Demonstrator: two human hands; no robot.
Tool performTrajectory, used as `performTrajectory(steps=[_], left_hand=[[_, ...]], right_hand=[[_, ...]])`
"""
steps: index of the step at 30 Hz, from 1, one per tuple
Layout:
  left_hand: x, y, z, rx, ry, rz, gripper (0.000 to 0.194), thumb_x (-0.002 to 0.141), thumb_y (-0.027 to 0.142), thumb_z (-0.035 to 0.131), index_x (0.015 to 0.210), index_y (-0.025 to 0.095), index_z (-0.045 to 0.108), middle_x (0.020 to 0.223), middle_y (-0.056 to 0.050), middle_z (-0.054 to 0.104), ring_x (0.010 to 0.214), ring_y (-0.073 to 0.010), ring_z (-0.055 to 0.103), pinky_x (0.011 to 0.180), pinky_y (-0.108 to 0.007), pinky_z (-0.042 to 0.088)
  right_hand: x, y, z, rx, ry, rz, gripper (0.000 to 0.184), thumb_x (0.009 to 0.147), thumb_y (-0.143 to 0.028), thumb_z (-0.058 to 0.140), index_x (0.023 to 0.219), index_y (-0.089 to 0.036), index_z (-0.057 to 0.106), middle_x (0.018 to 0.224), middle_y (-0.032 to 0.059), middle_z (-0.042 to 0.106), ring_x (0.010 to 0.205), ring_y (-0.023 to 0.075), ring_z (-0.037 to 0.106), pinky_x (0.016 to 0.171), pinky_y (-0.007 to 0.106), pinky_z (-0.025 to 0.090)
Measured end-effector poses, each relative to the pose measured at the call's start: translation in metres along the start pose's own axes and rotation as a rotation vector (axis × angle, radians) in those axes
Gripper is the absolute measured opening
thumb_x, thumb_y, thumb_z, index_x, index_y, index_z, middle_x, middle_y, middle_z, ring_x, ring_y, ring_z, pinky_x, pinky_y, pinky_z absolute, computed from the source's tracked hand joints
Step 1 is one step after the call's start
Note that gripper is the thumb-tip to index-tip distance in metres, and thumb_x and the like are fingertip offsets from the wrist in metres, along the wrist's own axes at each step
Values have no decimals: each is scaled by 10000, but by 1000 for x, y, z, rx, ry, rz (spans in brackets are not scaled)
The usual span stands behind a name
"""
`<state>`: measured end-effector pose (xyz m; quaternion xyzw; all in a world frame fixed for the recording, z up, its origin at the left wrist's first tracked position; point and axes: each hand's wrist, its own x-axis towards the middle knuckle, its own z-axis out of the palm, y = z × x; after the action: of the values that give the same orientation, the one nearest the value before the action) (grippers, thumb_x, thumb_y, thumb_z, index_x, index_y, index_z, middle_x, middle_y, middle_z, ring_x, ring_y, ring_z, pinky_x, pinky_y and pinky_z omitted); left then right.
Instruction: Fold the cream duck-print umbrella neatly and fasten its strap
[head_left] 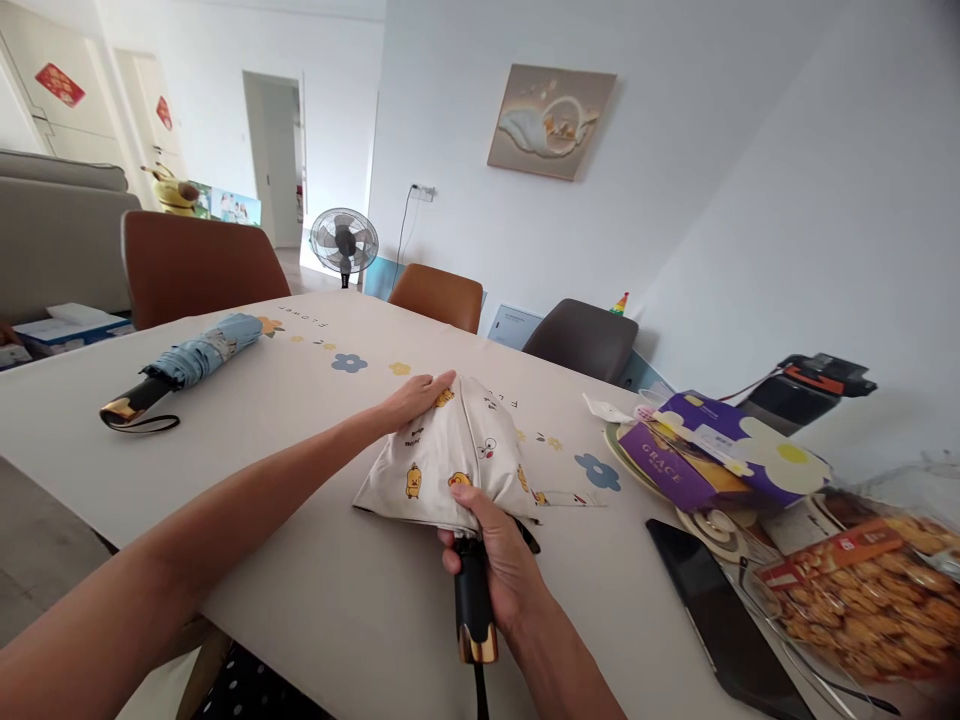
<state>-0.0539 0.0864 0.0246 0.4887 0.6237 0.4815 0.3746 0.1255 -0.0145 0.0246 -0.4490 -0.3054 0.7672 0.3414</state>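
A white umbrella [442, 455] with yellow cartoon prints lies in front of me, its canopy collapsed but loose and fanned out. My left hand [420, 397] is closed on the cloth near the far tip. Around the near end, where the canopy meets the black and gold handle [475, 605], the fingers of my right hand [499, 550] are wrapped, thumb pressed on the fabric. A black strap hangs from the handle's end. On the left of the table lies a blue umbrella [210, 350], folded into a narrow roll, with a similar handle and a wrist strap.
The white tabletop [315, 560] has printed flowers. At right are a black phone [720, 610], a purple box [686, 460], a bag of cookies [870, 600] and a dark bottle [795, 400]. Chairs [202, 265] line the far edge; a fan [345, 240] stands behind.
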Motion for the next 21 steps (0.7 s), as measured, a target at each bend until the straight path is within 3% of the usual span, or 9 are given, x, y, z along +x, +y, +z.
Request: performTrajectory(steps=[3,6,9,12,14,18,21], left_hand=[[6,-8,-5,231,110,65,482,772,623,378,663,180,533,726,-45,628,669,-179,569,570,-263,395],[8,-14,-9,361,220,100,349,807,509,407,727,194,537,762,-39,626,706,-189,560,623,-288,387],[3,-10,-8,384,350,131,186,822,332,422,916,212,529,932,-51,619,848,-202,548,718,-312,382],[-14,3,8,293,436,311,181,825,229,391,964,221,507,961,-34,611,865,-171,541,744,-292,393],[-31,11,26,155,340,373,171,824,233,395,945,218,515,922,-22,619,812,-153,550,733,-275,410],[-64,18,59,-29,45,245,225,794,375,480,949,223,539,1115,-47,563,944,-181,545,803,-277,417],[-73,15,68,-187,-17,142,264,740,411,559,934,233,534,1134,-45,551,1053,-205,503,875,-285,395]], right_hand=[[1,-3,-1,3,-4,-10,224,638,-281,699,736,-143,553,544,-28,484,453,85,450,308,173,340],[2,-4,-2,-15,14,-14,226,641,-283,696,740,-140,552,553,-28,488,447,80,447,307,173,343],[2,-6,-3,-41,56,-68,258,631,-304,707,759,-133,563,560,-26,494,448,81,457,308,174,360],[3,-11,-3,-67,126,-158,317,599,-319,730,802,-132,575,576,-20,521,455,98,492,309,192,396],[4,-13,-4,-87,189,-204,352,590,-337,733,835,-133,582,580,-17,536,449,110,513,309,204,415],[8,-11,-5,-207,239,-249,379,608,-385,714,859,-130,591,540,-9,545,403,124,513,296,224,429],[11,-5,-3,-276,196,-230,342,639,-399,675,842,-141,581,507,-14,543,361,125,493,281,236,424]])
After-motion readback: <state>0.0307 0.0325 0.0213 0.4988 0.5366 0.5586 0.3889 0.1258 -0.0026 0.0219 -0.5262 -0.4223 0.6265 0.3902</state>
